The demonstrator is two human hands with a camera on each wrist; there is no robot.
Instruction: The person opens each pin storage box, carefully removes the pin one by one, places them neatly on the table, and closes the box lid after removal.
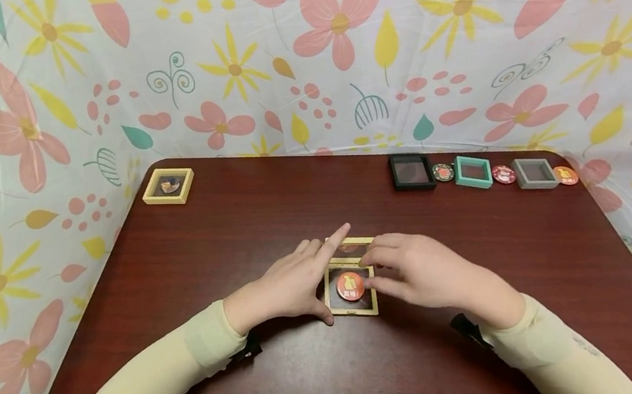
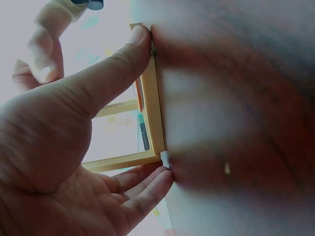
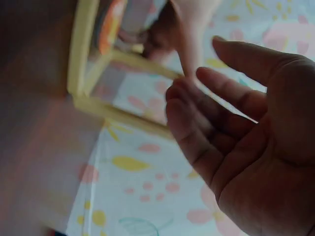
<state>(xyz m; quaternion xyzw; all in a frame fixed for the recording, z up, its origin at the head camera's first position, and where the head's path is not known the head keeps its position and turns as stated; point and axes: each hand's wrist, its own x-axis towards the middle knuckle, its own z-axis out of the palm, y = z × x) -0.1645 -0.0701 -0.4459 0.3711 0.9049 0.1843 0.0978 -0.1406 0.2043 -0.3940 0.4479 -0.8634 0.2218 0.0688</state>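
A yellow hinged display frame (image 1: 352, 312) lies opened out on the table, with a clear window in each half. An orange round badge with a thumbs-up picture (image 1: 350, 286) rests on the near window. My left hand (image 1: 288, 284) holds the frame along its left side, thumb at the near corner and index finger stretched past the far half. In the left wrist view the frame (image 2: 156, 108) sits between thumb and fingers. My right hand (image 1: 421, 266) hovers at the frame's right edge, thumb close to the badge; the right wrist view shows its fingers (image 3: 189, 140) loosely bent, holding nothing.
At the back right stand a black frame (image 1: 411, 172), a teal frame (image 1: 472, 172) and a grey frame (image 1: 535, 173), each with a round badge (image 1: 443, 172) beside it. Another yellow frame (image 1: 168, 186) holding something sits at the back left. A flowered cloth (image 1: 279, 95) hangs behind the table.
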